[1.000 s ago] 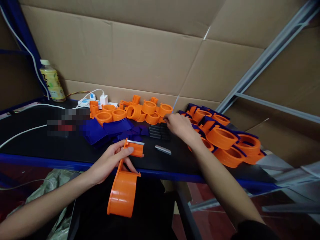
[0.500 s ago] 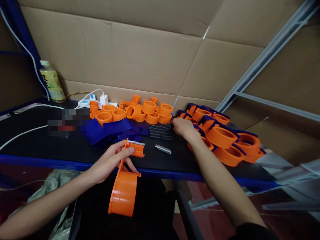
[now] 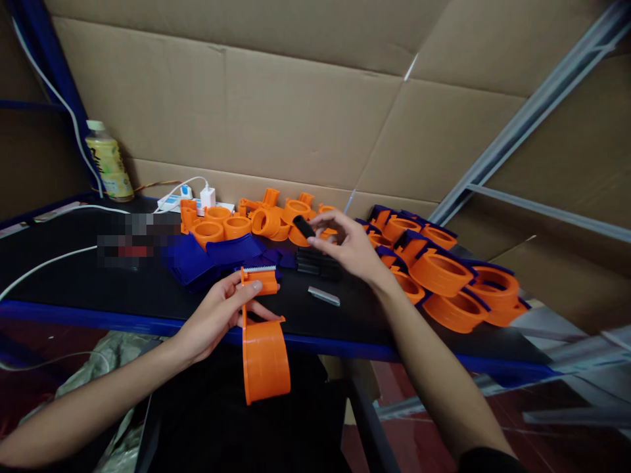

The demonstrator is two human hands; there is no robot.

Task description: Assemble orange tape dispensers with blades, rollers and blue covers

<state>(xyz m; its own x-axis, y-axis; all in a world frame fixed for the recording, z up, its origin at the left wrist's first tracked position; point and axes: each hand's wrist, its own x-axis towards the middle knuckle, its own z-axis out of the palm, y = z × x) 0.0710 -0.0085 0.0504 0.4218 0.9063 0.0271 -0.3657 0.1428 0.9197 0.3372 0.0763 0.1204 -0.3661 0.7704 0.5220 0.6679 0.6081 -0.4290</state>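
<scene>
My left hand (image 3: 224,312) is closed around the handle end of an orange tape dispenser (image 3: 267,361), just over the table's front edge. A toothed metal blade (image 3: 260,269) runs along its top, and the wide ring hangs below my fingers. Between the fingertips of my right hand (image 3: 350,246) is a short black tube (image 3: 303,226), tilted and lifted above the table. Beneath that hand lie several more black tubes (image 3: 315,263), partly hidden by it. A small grey metal piece (image 3: 324,296) rests on the black tabletop between my hands.
Orange dispenser bodies (image 3: 236,226) are piled at the back, with dark blue flat pieces (image 3: 192,263) before them. Orange dispensers with blue parts (image 3: 438,269) are stacked at right. A bottle (image 3: 109,164) and a power strip (image 3: 170,203) stand at back left; cardboard (image 3: 305,112) walls the rear.
My right hand has come up and left from the black tubes, now with one in its fingers. My left hand has turned the dispenser, its ring swinging right and slightly up.
</scene>
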